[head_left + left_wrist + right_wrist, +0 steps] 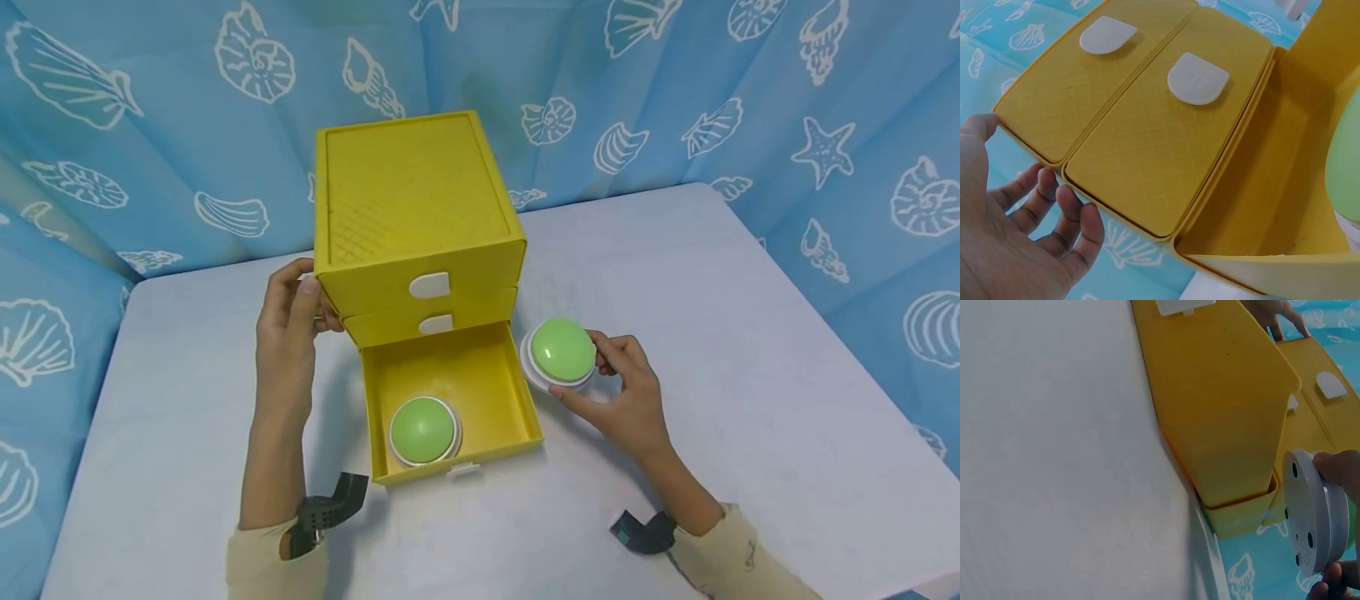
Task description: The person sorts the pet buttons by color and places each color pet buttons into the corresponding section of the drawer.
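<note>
A yellow drawer cabinet (420, 192) stands on the table with its bottom drawer (480, 392) pulled out. Inside that drawer, at the front left, sits a round push light (422, 430) with a green dome and white rim. My left hand (291, 321) rests against the cabinet's left side, fingertips at the edges of the upper drawers in the left wrist view. Beside the open drawer, my right hand (626, 392) grips a second green-domed push light (562, 350) by its white rim. Its white underside (1310, 512) with small dark dots shows in the right wrist view.
Two upper drawers with white tab handles (430, 285) are closed. A white cloth covers the table (750, 400). Behind it hangs a blue curtain (660, 92) with white shell prints. Dark camera mounts (330, 504) sit on both wrists.
</note>
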### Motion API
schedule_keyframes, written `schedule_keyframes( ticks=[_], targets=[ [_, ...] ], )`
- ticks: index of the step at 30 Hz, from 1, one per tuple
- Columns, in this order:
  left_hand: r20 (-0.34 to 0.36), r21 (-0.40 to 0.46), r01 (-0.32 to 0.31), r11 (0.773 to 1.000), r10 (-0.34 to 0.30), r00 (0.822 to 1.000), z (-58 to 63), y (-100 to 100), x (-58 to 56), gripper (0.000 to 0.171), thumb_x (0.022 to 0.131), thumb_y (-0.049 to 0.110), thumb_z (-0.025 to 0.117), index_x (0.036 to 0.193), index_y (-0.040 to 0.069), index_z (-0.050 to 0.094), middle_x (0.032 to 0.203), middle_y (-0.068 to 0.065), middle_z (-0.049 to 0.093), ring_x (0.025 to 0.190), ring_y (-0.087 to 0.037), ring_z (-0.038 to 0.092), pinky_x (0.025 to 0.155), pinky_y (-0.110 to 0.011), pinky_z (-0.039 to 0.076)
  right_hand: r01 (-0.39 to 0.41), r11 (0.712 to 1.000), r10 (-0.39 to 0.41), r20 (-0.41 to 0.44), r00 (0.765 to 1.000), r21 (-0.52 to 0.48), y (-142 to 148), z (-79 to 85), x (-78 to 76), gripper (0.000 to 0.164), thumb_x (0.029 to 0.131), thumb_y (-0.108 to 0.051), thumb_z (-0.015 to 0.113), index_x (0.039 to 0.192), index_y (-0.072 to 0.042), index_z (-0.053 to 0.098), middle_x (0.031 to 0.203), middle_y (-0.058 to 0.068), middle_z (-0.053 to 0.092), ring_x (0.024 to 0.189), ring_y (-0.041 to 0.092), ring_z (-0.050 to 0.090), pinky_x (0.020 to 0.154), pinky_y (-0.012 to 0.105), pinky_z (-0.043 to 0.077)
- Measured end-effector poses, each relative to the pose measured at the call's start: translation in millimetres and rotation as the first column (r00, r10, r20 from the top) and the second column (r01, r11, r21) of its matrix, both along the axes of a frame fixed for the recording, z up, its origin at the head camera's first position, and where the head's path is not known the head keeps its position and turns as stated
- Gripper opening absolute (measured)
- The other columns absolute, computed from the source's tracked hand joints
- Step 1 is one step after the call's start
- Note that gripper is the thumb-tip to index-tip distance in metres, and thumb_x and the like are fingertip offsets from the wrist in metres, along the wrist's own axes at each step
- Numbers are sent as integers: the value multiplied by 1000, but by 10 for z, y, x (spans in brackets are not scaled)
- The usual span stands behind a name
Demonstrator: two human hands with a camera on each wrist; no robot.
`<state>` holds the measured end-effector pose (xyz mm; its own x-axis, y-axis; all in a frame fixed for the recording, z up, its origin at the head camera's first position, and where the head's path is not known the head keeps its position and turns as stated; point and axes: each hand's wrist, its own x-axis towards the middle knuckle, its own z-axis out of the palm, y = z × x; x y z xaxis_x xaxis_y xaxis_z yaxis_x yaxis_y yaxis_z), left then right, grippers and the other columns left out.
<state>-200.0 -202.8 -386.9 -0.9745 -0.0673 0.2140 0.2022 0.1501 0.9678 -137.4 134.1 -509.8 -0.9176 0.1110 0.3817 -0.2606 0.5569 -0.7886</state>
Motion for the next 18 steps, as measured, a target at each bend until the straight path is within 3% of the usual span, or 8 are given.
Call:
schedule_keyframes(
  ticks=[4, 11, 18],
  targets=[
    [-9, 16, 11, 1000, -11, 1000, 25, 14, 20, 37, 95, 40, 46, 125, 19, 48, 93, -12, 47, 85, -29, 46, 75, -30, 45, -15, 1000, 15, 1, 1000, -1, -63, 49, 52, 73, 60, -25, 86, 126, -21, 55, 92, -1, 42, 86, 12, 40, 71, 30, 36],
    [-23, 46, 29, 998, -28, 999, 41, 32, 36, 36, 96, 37, 45, 125, 17, 48, 93, -12, 46, 83, -30, 45, 74, -30, 45, -85, 994, 84, -9, 996, -71, -257, 391, 216, 69, 60, -8, 85, 122, -4, 57, 91, 13, 43, 85, 21, 41, 73, 21, 34],
    [-15, 47, 27, 999, -26, 1000, 14, 26, 11, 36, 95, 38, 46, 126, 17, 47, 94, -11, 46, 83, -29, 45, 73, -30, 45, -108, 989, 110, 12, 994, -104, -355, 468, 278, 68, 59, -8, 85, 121, -3, 57, 90, 13, 43, 84, 23, 42, 73, 21, 34]
  ],
)
